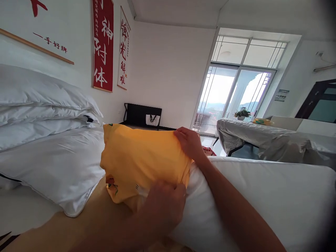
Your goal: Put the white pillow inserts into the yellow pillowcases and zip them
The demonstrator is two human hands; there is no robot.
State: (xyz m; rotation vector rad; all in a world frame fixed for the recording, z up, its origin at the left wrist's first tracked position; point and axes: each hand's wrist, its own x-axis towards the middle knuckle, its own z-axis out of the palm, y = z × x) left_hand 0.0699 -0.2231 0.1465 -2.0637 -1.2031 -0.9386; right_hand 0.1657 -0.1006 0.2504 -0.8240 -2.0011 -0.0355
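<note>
A yellow pillowcase [147, 150] with small printed figures is stretched over the near end of a white pillow [244, 196]. The rest of that pillow sticks out to the right, uncovered. My left hand [166, 201] is closed on the lower part of the case's opening, its fingers curled at the hem. Along the upper edge of the opening, my right hand [189, 141] grips the cloth, with some of its fingers hidden behind the case. Beneath the case lies tan cloth [97, 213].
At left are stacked white pillows [44, 91] and another white pillow [60, 157]. A black bench [136, 113] holding a white bag [152, 120] stands by the back wall. At right, a table under grey plastic sheeting [238, 131] carries a potted plant [242, 112].
</note>
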